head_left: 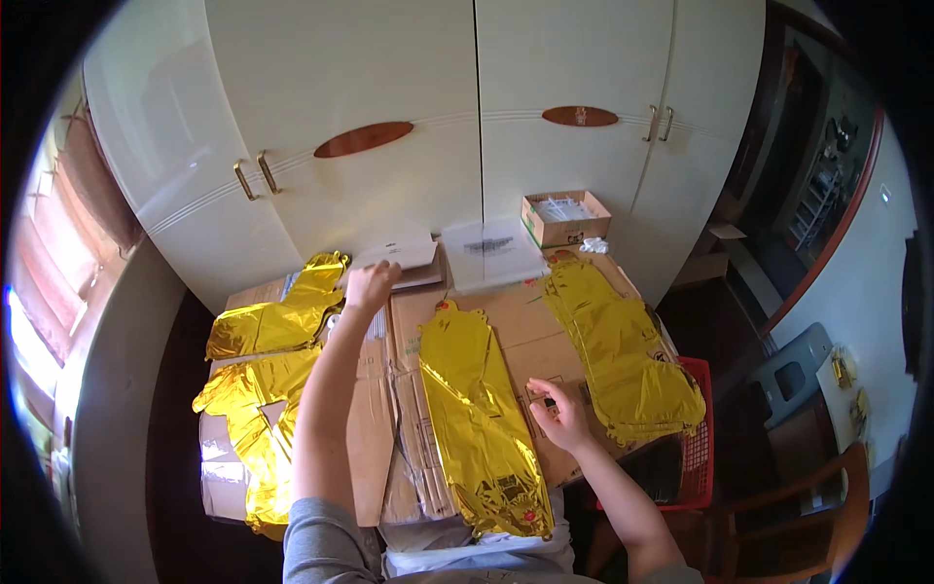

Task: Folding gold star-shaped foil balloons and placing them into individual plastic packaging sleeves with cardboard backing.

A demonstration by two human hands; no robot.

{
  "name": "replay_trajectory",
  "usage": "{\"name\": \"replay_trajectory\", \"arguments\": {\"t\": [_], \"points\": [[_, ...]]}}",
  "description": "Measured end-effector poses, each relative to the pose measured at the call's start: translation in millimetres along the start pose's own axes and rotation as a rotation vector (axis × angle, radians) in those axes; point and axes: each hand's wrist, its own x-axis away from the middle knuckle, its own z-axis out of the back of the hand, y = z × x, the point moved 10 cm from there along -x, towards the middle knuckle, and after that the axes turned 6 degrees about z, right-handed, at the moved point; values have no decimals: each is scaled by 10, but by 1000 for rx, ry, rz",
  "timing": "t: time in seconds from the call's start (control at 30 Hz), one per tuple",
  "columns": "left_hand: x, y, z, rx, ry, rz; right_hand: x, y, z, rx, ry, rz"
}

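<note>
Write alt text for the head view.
A person's open right hand is beside a long gold foil piece on cardboard; the curled left hand is near a flat white item. More gold foil lies on either side, before white cabinets.

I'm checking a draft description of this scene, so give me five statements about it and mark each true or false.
1. The left hand reaches farther forward than the right hand. True.
2. The basket is blue and on the left. False: the basket is red and on the right.
3. The middle gold foil piece lies left of the right hand. True.
4. The small open box is closed with a lid. False: the small box is open.
5. The cabinet is pale. True.
</note>
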Motion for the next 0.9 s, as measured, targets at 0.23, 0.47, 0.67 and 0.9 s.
{"name": "replay_trajectory", "arguments": {"t": [0.23, 0.47, 0.67, 0.9], "points": [[730, 1397, 1645, 21, 235, -394, 52, 363, 67, -386, 141, -195], [1549, 2337, 1734, 277, -55, -482, -162, 193, -335, -627, -89, -514], [1480, 1776, 1156, 421, -215, -167, -119, 329, -306, -315, -185, -388], [1699, 1607, 734, 494, -422, -75, -100, 97, -190, 302, -71, -52]]}}
